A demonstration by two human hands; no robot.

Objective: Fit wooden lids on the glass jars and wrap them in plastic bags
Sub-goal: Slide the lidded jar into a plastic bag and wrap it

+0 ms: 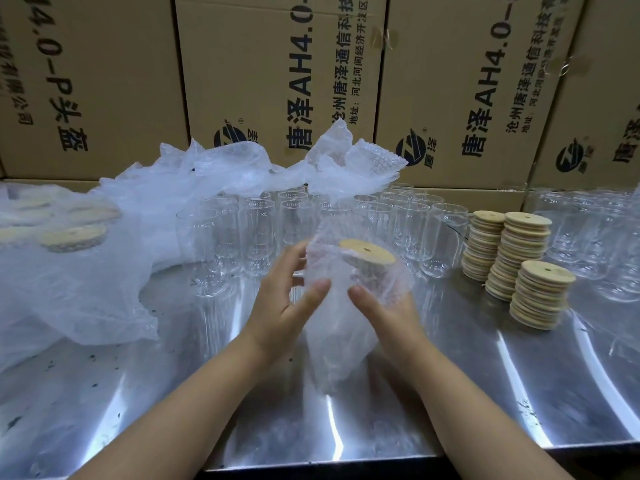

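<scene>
Holds a glass jar (360, 277) up over the steel table (450, 393), lid end pointing up and away, with a wooden lid (367, 251) seated on its mouth and a bubble bag (339, 341) drawn round its body. Grips the bag on one side with the left hand (287, 303), fingers curled round the far side and thumb pressed on the near face just below the lid. Clasps the other side with the right hand (391, 308), thumb on the front close to the left thumb, fingers tucked behind the plastic and mostly hidden. Shows the lid's round top, with its small centre hole, bare at the bag's open mouth. Lets the bag's closed end hang down between the two wrists; cannot tell whether it touches the table. Behind the hands, rows of empty jars (259, 230) upright and unlidded on the table, the back ones partly under a heap of loose plastic bags (104, 271) that spreads to the left. Under that heap at far left, a few pale lids (72, 237) dimly visible through plastic. To the right, three lid stacks (526, 258) just beside the jar rows, the nearest one shortest. Past the stacks, more glassware (595, 230), blurred. Along the back, a wall of cardboard boxes (277, 81) with dark printed lettering.
</scene>
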